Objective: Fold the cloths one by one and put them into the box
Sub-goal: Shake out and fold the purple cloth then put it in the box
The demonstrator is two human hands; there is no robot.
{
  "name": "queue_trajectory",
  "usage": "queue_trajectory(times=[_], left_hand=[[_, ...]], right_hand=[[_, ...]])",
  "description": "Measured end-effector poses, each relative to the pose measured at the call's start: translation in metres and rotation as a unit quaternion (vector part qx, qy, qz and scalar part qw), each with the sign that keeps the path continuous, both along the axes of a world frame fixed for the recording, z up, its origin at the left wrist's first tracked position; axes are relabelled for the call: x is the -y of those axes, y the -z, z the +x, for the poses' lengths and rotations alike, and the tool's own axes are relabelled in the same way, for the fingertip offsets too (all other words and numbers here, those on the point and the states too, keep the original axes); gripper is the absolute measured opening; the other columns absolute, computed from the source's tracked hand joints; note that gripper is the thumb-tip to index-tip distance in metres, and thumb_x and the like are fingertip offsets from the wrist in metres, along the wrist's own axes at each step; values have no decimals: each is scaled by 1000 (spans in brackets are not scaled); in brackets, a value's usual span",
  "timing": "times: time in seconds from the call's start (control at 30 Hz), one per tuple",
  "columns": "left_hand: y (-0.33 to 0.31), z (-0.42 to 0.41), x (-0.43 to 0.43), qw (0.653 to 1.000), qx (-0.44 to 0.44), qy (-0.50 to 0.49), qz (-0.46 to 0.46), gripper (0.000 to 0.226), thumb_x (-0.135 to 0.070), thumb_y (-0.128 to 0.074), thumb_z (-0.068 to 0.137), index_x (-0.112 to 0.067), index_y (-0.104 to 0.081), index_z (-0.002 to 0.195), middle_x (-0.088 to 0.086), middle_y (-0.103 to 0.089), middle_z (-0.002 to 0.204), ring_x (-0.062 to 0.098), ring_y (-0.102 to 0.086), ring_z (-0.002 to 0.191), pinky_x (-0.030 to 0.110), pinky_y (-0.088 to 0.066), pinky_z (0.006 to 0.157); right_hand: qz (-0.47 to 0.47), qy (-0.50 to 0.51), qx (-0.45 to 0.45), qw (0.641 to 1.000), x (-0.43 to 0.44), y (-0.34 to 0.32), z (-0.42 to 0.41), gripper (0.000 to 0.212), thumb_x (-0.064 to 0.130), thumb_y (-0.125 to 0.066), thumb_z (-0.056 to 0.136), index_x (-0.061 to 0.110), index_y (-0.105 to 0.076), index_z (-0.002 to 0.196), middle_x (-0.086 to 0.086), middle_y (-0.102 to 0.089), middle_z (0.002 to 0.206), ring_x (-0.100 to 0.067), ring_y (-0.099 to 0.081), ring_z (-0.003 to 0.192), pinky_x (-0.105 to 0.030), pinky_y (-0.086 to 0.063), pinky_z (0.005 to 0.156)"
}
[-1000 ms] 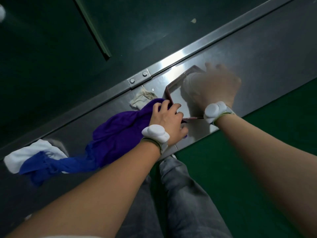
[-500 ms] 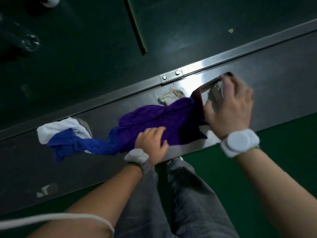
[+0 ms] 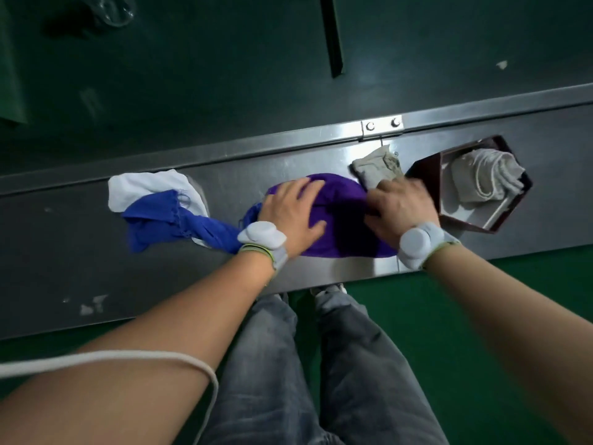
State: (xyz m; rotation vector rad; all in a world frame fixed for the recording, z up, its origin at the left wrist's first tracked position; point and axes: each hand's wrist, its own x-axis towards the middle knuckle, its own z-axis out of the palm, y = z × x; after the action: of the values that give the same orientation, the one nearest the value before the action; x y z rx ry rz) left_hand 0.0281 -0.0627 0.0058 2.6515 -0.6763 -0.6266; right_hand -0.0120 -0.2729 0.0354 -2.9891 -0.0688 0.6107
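We have the purple cloth (image 3: pixel 333 213) bunched on the steel bench (image 3: pixel 321 271), directly under both our hands. Our left hand (image 3: pixel 292 210) lies flat on its left part with fingers spread; our right hand (image 3: pixel 399 205) presses its right edge, fingers curled over the fabric, though we cannot tell whether they pinch it. Just beyond our right hand lies a small beige cloth (image 3: pixel 375 167), touching the purple one. To the right of that hand stands the dark hexagonal box (image 3: pixel 426 175), with a folded grey-white cloth (image 3: pixel 484 178) inside. Left of our left hand, a blue cloth (image 3: pixel 167 220) trails from the purple one and overlaps a white cloth (image 3: pixel 144 186).
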Motion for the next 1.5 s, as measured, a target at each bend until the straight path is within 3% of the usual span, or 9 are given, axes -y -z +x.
queue_trajectory(times=[0.2,0.4,0.5,0.67,0.9,1.03,1.13,1.33,1.5], left_hand=[[-55,-14,2,991,14,83,-103,43,-22,-52,66,-18,-60,108,3,-68,97,27,-62,94,41,-41,92],[-100,7,-65,997,5,77,-23,22,-24,-53,83,-21,-63,103,3,-64,96,27,-59,91,34,-34,81],[-113,17,-88,998,17,50,-17,22,-18,-53,80,-20,-63,99,3,-65,94,29,-59,89,32,-34,78],[-144,41,-114,998,1,-60,-11,16,-22,-53,84,-26,-61,97,0,-65,99,31,-60,92,37,-45,77],[-186,79,-141,990,77,-115,-19,32,-51,-66,79,-20,-58,74,0,-62,72,24,-56,67,31,-28,52],[-196,98,-157,992,60,-113,-3,10,-32,-66,84,-24,-66,90,3,-61,89,28,-59,84,36,-46,65],[-195,108,-168,984,72,-161,-33,13,-27,-60,88,-19,-68,96,8,-60,95,30,-58,89,38,-47,71],[-190,109,-183,960,52,-274,-35,35,-50,-59,84,-18,-56,69,4,-59,59,28,-56,60,34,-41,52],[-190,110,-183,958,70,-275,-38,38,-49,-62,82,-20,-54,61,0,-54,54,22,-53,55,30,-33,46]], right_hand=[[234,18,61,970,-38,-91,-22,19,23,-64,78,22,-45,79,7,-46,59,-27,-52,50,-34,-45,48],[94,-26,-98,990,-59,-148,8,48,64,-56,78,37,-46,117,0,-67,84,-25,-64,80,-30,-43,62],[33,-45,-154,986,-68,-152,19,34,61,-54,81,36,-62,102,6,-61,76,-22,-61,78,-29,-45,62],[41,-21,-11,999,-65,-174,31,20,49,-58,81,36,-44,76,6,-55,69,-21,-55,67,-27,-33,54],[103,94,103,985,-29,-194,63,12,14,-61,77,18,-53,85,-5,-59,85,-31,-57,79,-32,-36,58],[53,167,117,978,-15,-195,79,15,25,-57,86,27,-57,101,-10,-68,85,-36,-62,75,-31,-40,59],[0,170,125,978,-3,-192,85,20,45,-55,86,26,-63,84,-7,-68,77,-29,-55,63,-29,-37,55],[195,219,140,946,7,-174,81,14,13,-67,81,17,-71,94,-10,-73,85,-30,-66,79,-26,-42,67],[257,321,151,899,23,-167,85,8,25,-71,81,21,-73,87,6,-66,62,4,-59,50,-3,-39,49]])
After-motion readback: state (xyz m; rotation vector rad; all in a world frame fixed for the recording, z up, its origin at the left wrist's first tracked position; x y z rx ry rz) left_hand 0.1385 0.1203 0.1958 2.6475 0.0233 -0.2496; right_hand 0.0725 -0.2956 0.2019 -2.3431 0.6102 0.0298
